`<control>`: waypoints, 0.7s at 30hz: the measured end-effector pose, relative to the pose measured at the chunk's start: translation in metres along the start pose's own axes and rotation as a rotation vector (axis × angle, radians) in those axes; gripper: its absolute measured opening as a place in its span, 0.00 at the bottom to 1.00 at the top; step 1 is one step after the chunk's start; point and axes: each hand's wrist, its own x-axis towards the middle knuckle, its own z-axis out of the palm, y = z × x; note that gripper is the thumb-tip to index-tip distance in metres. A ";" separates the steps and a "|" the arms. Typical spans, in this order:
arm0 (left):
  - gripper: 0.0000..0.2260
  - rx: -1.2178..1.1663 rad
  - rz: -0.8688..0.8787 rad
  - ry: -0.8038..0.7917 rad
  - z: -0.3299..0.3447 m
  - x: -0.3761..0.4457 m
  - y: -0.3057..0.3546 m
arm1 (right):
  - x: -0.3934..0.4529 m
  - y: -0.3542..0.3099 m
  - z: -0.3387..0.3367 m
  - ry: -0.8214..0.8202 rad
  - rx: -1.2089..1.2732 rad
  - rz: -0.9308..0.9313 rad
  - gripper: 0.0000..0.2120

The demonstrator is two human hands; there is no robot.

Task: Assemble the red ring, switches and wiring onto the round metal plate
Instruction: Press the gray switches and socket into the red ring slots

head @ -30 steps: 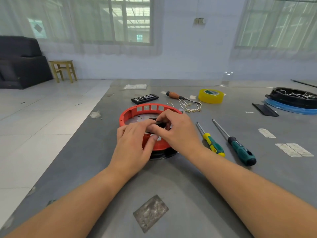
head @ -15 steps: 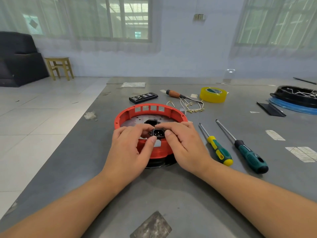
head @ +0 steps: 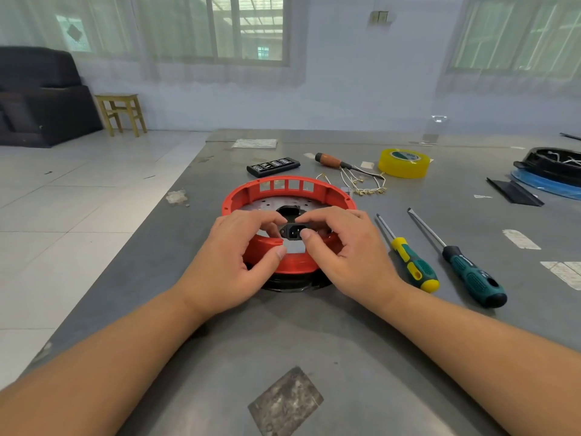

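Red ring [head: 284, 187] sits on round metal plate [head: 261, 206], on grey tabletop [head: 314, 335]. Left hand [head: 234, 265] and right hand [head: 349, 256] pinch a black socket part [head: 293, 231] at the ring's near wall. Two screwdrivers [head: 408, 259] just right of the ring; loose wiring [head: 361, 185] and yellow tape roll [head: 403, 163] beyond.

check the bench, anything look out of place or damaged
Nothing looks broken or spilled. The red ring sits level on the round metal plate, and both hands hold the black power socket at the ring's near gap. Only a crumpled scrap lies by the table's left edge.
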 end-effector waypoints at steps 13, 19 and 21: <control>0.13 -0.013 0.001 0.033 0.004 -0.002 0.001 | -0.006 -0.010 -0.006 0.051 -0.120 -0.043 0.09; 0.13 -0.002 0.013 0.046 0.003 -0.003 0.002 | -0.008 -0.011 -0.007 0.023 -0.137 -0.059 0.09; 0.13 0.004 0.015 0.046 0.003 -0.003 0.003 | -0.008 -0.012 -0.009 0.012 -0.138 -0.063 0.09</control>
